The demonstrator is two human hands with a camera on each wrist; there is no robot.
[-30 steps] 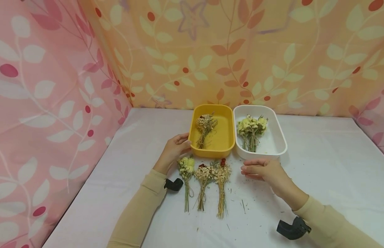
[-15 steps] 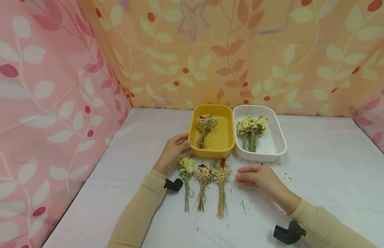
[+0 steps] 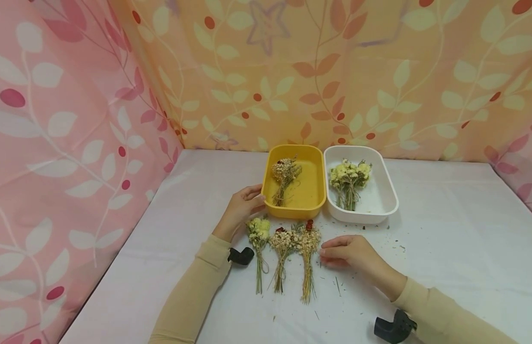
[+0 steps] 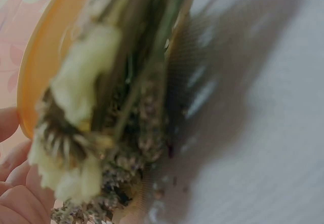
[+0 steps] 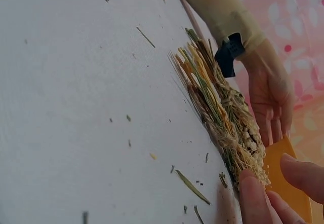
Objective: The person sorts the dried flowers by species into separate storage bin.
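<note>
My left hand [image 3: 241,208] rests against the left wall of the yellow tray [image 3: 295,211], its fingers at the rim near the front corner. In front of the trays, three tied bunches of dried flowers lie in a row: a pale yellow bunch [image 3: 258,231], a cream bunch with a dark red bloom [image 3: 281,241], and a straw-coloured bunch with red on top [image 3: 307,239]. My right hand [image 3: 354,255] is just right of the straw-coloured bunch. In the right wrist view its thumb and fingers [image 5: 253,198] are apart, close to the flower heads. The left wrist view is filled by blurred yellow flowers [image 4: 76,82].
One dried bunch [image 3: 284,177] lies in the yellow tray. Beside it stands a white tray [image 3: 384,210] with yellow-flowered bunches [image 3: 349,177]. Bits of stem [image 3: 337,285] are scattered over the white tabletop. Patterned cloth [image 3: 292,86] hangs behind and at the left.
My right hand has moved left and nearer to me, from in front of the white tray to beside the straw-coloured bunch. The left hand stays at the yellow tray.
</note>
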